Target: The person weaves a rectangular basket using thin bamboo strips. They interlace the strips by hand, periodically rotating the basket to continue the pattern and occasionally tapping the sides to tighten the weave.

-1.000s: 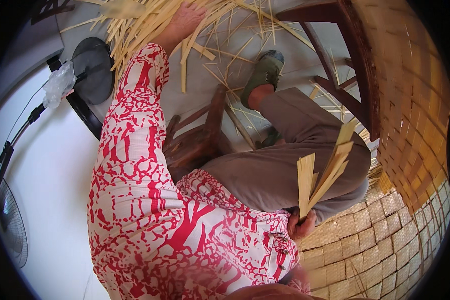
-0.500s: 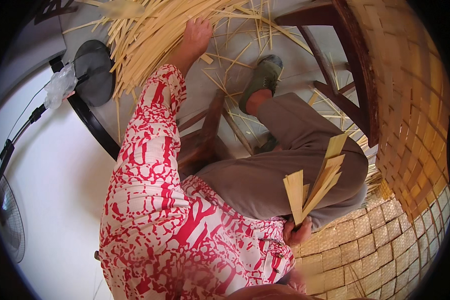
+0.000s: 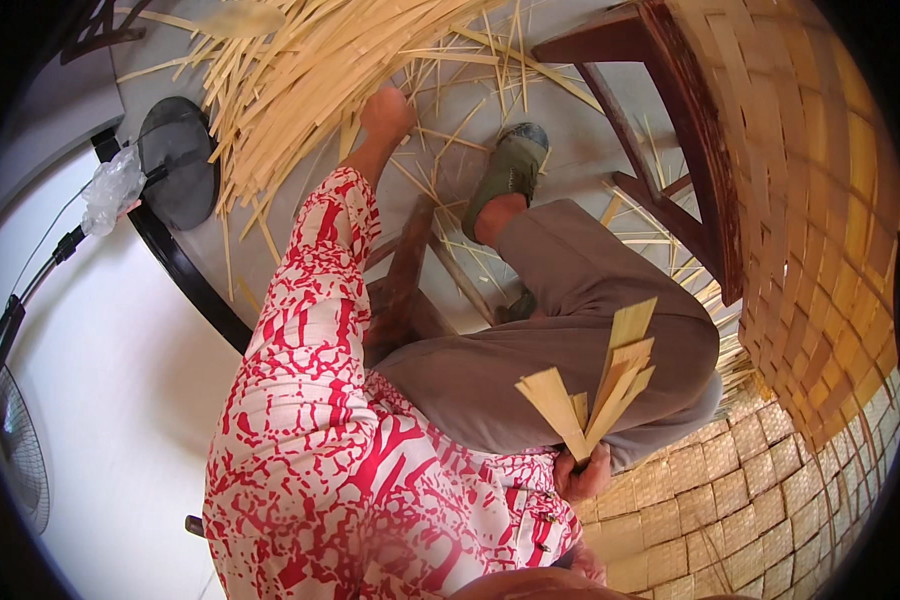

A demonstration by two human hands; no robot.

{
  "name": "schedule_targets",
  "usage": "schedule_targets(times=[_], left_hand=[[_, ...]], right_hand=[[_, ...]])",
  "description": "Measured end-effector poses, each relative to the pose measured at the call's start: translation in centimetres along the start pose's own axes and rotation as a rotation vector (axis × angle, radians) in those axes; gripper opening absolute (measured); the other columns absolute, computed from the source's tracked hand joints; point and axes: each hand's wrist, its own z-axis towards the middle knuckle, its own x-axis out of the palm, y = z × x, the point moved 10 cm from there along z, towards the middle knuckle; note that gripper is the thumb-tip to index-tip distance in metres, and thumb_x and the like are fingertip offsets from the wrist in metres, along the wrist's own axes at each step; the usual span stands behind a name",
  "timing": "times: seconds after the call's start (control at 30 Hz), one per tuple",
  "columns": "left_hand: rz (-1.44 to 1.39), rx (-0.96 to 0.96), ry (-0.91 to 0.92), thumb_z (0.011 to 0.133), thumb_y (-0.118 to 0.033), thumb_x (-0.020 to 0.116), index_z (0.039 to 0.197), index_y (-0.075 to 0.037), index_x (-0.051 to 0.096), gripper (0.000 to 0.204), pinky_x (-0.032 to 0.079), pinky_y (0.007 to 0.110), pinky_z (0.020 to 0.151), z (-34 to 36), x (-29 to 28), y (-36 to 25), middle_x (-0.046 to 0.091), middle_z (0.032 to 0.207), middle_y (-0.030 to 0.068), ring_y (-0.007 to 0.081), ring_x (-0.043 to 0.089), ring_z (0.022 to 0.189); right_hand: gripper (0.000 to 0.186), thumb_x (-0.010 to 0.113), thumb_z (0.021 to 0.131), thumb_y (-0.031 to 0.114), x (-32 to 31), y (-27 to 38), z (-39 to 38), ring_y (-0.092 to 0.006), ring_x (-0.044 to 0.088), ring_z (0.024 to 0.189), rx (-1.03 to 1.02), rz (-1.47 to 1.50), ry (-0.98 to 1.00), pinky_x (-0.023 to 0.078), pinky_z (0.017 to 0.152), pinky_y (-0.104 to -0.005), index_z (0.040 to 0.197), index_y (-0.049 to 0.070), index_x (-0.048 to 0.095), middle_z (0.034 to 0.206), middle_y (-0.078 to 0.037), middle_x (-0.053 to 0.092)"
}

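Observation:
My left hand (image 3: 388, 113) is stretched far ahead, at the right edge of a large pile of pale bamboo strips (image 3: 310, 90) on the floor. It looks closed; its fingertips are turned away, and what they may grip is hidden. Low on the right, beside my thigh, my right hand (image 3: 584, 473) is closed around the lower ends of several short, flat bamboo strips (image 3: 610, 385). Those strips fan upward in front of my trouser leg. Just under and right of this hand spreads a woven bamboo surface (image 3: 685, 500).
A tall woven wall (image 3: 810, 190) curves up on the right, next to a dark wooden stool (image 3: 685, 110). Loose strips litter the floor around my shoe (image 3: 510, 170). On the left stand a fan (image 3: 20, 450) and a dark round base (image 3: 178, 160) with a plastic bag (image 3: 113, 190) close by.
My left hand has drawn back slightly from the pile toward me, and its fingers look more curled. My right hand still holds the strips, now appearing somewhat lower and further left.

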Motion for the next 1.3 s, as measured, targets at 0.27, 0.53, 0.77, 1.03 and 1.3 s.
schedule_targets(times=[0.27, 0.53, 0.77, 1.03, 1.3], left_hand=[[-0.481, 0.132, 0.657, 0.077, -0.022, 0.078, 0.082, -0.004, 0.069, 0.021, 0.055, 0.033, 0.061, -6.9, 2.7, 1.7, 0.072, 0.076, 0.0112, 0.0197, 0.069, 0.067], [-0.708, 0.157, 0.794, 0.087, -0.015, 0.074, 0.099, -0.010, 0.061, 0.018, 0.049, 0.026, 0.054, -12.7, -2.3, 1.7, 0.070, 0.077, 0.0041, 0.0112, 0.064, 0.064], [-0.901, 0.391, 0.535, 0.095, -0.013, 0.068, 0.104, -0.011, 0.057, 0.014, 0.051, 0.026, 0.062, -14.2, -13.8, -1.0, 0.069, 0.080, 0.0024, 0.0111, 0.065, 0.069], [-0.992, 0.652, 0.268, 0.099, -0.010, 0.062, 0.108, -0.004, 0.057, 0.012, 0.054, 0.028, 0.068, -17.1, -24.8, -12.3, 0.066, 0.085, 0.0055, 0.0128, 0.065, 0.076], [-0.784, 1.122, 0.050, 0.100, -0.004, 0.066, 0.105, -0.003, 0.059, 0.008, 0.051, 0.026, 0.074, -26.5, -32.9, -24.0, 0.066, 0.087, 0.0024, 0.0103, 0.063, 0.079]], right_hand=[[0.012, 0.068, 0.089, 0.004, 1.2, 0.6, 2.3, -0.0339, 0.056, 0.058, 0.124, 0.024, 0.057, 0.044, 0.054, -0.0403, 0.100, -0.001, 0.067, 0.074, -0.016, 0.061], [0.021, 0.068, 0.091, 0.009, 3.1, -1.8, 2.4, -0.0352, 0.058, 0.064, 0.095, 0.117, 0.090, 0.047, 0.057, -0.0411, 0.108, -0.002, 0.065, 0.081, -0.017, 0.063], [0.028, 0.059, 0.103, 0.026, 5.0, -3.3, 5.0, -0.0363, 0.061, 0.070, 0.045, 0.240, 0.175, 0.051, 0.064, -0.0404, 0.112, -0.001, 0.064, 0.088, -0.018, 0.064], [0.016, 0.075, 0.091, 0.016, 5.2, -1.5, 8.5, -0.0352, 0.065, 0.072, -0.102, 0.229, 0.257, 0.051, 0.064, -0.0430, 0.097, 0.004, 0.066, 0.081, -0.015, 0.064], [0.024, 0.069, 0.093, 0.028, 7.4, -3.7, 10.5, -0.0343, 0.062, 0.087, -0.182, 0.121, 0.262, 0.048, 0.080, -0.0469, 0.086, 0.006, 0.066, 0.084, -0.013, 0.064]])
